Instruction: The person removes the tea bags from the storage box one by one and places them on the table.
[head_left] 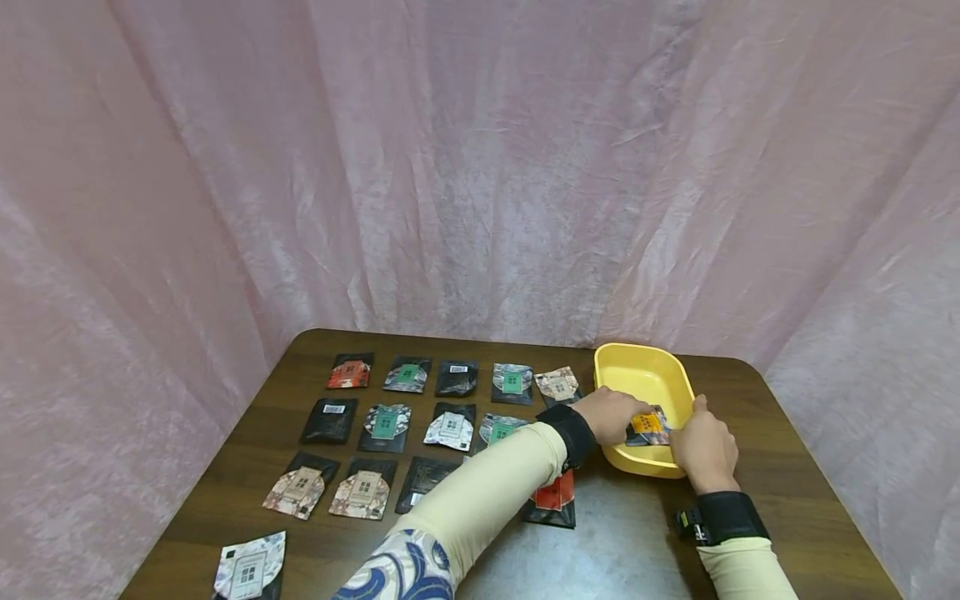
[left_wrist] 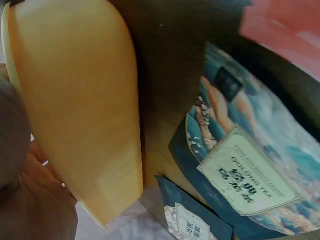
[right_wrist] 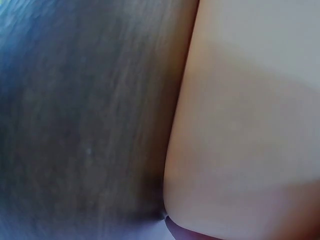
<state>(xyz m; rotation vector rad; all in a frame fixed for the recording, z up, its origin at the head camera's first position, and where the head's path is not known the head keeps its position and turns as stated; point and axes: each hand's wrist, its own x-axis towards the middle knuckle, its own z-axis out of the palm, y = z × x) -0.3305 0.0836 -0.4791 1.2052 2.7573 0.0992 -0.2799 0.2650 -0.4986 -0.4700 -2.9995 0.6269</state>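
A yellow plastic basin stands at the table's right side, with a tea packet bearing an orange label inside near its front. My left hand grips the basin's left rim, fingers reaching over it beside the packet. In the left wrist view that hand appears at the basin wall, partly hidden by it. My right hand holds the right rim, index finger extended along it. Skin of the right hand fills much of the blurred right wrist view, so its fingertips are hidden there.
Several tea packets lie in rows left of the basin, among them a red-labelled one and a green-labelled one. A white packet lies at the front left. An oolong tea packet is close to the basin. A pink curtain hangs behind.
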